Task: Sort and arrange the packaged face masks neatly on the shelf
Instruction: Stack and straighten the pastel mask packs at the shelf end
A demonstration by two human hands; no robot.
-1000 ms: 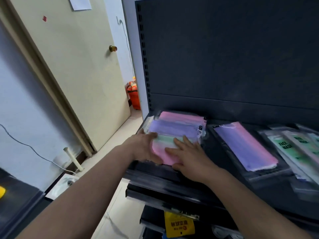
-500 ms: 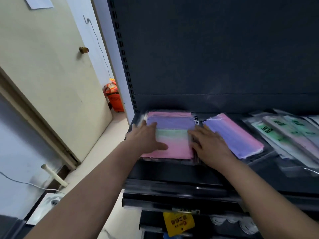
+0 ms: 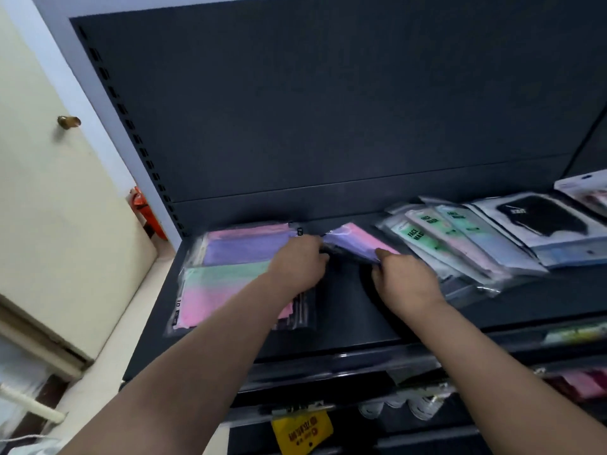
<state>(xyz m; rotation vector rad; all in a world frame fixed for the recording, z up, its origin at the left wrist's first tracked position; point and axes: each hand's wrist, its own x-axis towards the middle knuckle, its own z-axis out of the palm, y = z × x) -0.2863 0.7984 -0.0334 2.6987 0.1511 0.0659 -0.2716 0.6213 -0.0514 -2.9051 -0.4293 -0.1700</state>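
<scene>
A stack of clear-packaged pastel masks (image 3: 230, 274), pink, purple and green, lies at the left end of the dark shelf (image 3: 348, 310). Just right of it, a purple and pink mask pack (image 3: 353, 239) is lifted off the shelf. My left hand (image 3: 297, 266) grips its left end and my right hand (image 3: 402, 282) pinches its near right edge. Further right lie overlapping packs marked FACE MASK (image 3: 437, 238) in green, pink and blue.
A pack with a black mask (image 3: 545, 221) and a white box (image 3: 588, 188) sit at the shelf's far right. The shelf's dark back panel (image 3: 328, 110) rises behind. A cream door (image 3: 49, 192) stands to the left. Lower shelves hold a yellow tag (image 3: 300, 433) and more packs.
Both hands left the pastel stack and moved right onto the purple and pink pack, which is now raised off the shelf. The view has swung right.
</scene>
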